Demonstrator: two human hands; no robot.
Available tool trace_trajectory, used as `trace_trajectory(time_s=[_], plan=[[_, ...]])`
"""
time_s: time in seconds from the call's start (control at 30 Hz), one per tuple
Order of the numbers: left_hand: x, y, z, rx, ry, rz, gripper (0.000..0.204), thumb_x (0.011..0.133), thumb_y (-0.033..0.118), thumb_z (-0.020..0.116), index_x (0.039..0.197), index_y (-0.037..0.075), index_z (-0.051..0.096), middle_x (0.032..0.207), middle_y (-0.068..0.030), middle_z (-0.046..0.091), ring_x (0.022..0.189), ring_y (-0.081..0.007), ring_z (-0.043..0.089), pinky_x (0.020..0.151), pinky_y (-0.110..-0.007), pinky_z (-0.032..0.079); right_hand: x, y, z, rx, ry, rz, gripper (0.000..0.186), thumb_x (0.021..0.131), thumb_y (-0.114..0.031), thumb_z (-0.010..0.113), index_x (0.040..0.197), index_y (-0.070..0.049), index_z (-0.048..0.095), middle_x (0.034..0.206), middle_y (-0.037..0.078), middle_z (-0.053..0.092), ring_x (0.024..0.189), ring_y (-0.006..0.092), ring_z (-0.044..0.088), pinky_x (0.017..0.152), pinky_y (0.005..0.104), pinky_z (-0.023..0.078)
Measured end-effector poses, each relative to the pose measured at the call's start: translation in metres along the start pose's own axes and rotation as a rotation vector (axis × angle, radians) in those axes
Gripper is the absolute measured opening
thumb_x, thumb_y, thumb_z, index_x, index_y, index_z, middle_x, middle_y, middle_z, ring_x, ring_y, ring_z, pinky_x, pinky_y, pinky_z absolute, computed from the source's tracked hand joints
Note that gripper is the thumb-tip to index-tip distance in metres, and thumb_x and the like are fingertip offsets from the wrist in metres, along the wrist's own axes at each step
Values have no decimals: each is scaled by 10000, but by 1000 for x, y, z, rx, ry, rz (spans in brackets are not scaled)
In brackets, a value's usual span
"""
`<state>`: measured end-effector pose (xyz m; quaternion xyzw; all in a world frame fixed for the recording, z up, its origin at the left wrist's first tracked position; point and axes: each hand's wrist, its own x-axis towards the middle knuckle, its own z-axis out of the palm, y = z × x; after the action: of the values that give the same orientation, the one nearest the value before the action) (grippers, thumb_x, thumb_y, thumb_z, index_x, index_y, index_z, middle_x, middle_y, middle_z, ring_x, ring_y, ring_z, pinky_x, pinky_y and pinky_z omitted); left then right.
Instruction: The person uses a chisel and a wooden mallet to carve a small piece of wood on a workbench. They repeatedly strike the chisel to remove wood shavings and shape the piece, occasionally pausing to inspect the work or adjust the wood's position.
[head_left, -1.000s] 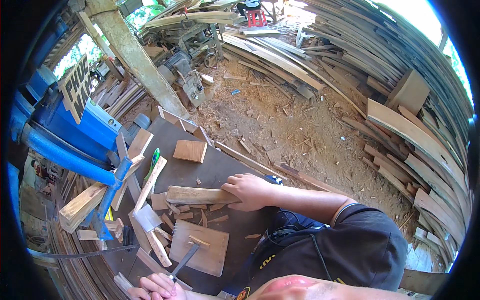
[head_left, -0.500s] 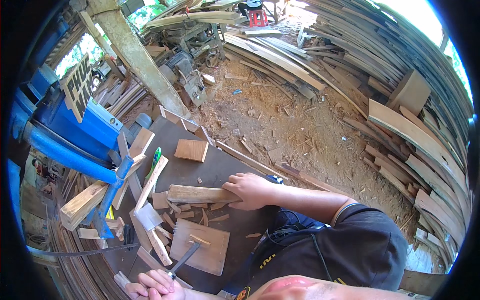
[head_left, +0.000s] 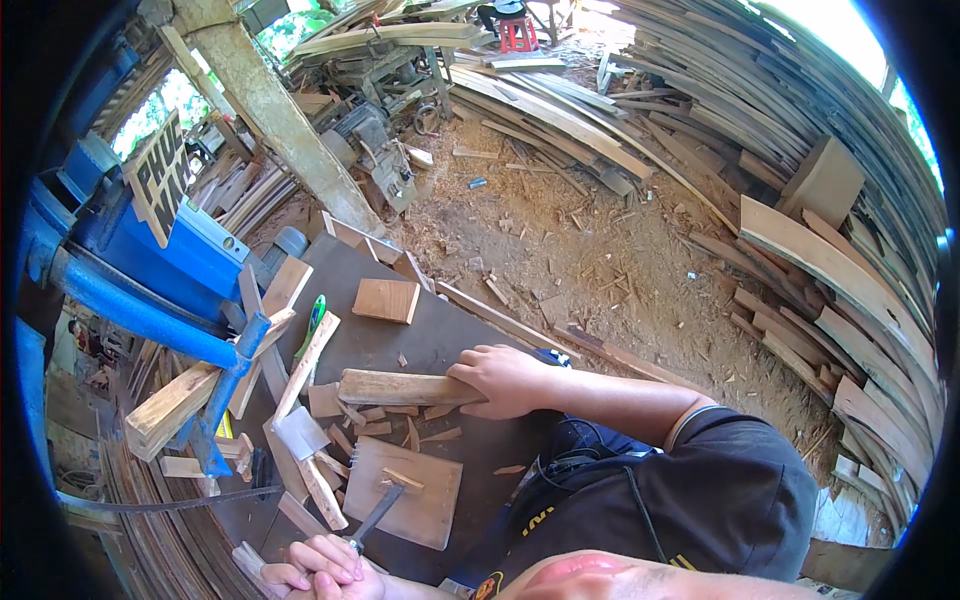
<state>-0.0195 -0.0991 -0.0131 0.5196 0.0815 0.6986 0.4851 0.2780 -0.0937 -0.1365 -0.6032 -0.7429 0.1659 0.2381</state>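
Observation:
My right hand [head_left: 497,381] is closed over the right end of a long, pale wooden block [head_left: 400,387] lying on the dark worktable. At the lower left, my left hand [head_left: 325,569] has its fingers wrapped around the handle of a tool with a narrow metal blade, seemingly a chisel [head_left: 377,517]. The blade points up and right over a flat square wooden board [head_left: 425,500], and a small strip of wood [head_left: 404,480] lies at its tip. The handle is mostly hidden by my fingers. Loose wood offcuts [head_left: 375,428] lie between the block and the board.
A square metal plate [head_left: 300,433] rests against bent wooden sticks, near a green-handled tool [head_left: 312,320]. One brown block [head_left: 386,300] sits toward the table's far edge. Blue machinery [head_left: 150,300] stands at left. Planks [head_left: 800,250] are stacked at right; a person sits on a red stool [head_left: 518,36] far off.
The whole view has shifted very slightly. My left hand and the chisel handle have moved a little to the right; my right hand stays on the block.

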Motion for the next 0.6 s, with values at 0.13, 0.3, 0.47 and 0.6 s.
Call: trace_trajectory(time_s=[0.13,0.3,0.47,0.6], plan=[[3,-3,-4,79,-80,39,242,832,-38,545,976,89,399,631,-53,431,454,-138,389,392,-253,342,0,0,2,-4,6,0,521,849,-369,717,1230,-34,599,1077,181,615,1077,373,610,937,469,492],[-8,-4,2,84,-53,4,251,861,-18,514,1050,107,408,649,-57,395,491,-177,363,440,-347,323,1,0,-1,-4,-14,6,493,847,-371,720,1174,-21,604,1081,195,623,1081,376,617,933,472,500],[-5,-5,-3,74,-51,27,237,840,-39,560,955,80,390,626,-63,438,467,-157,422,388,-280,356,-1,1,-1,9,15,-20,494,846,-382,719,1163,-18,609,1076,194,622,1074,378,618,927,474,502],[-2,-9,-16,72,-125,62,245,852,-36,567,937,78,367,603,-61,449,436,-131,414,348,-232,342,0,1,0,-5,13,-16,492,845,-379,723,1160,-19,611,1071,193,625,1068,376,621,920,473,507]])
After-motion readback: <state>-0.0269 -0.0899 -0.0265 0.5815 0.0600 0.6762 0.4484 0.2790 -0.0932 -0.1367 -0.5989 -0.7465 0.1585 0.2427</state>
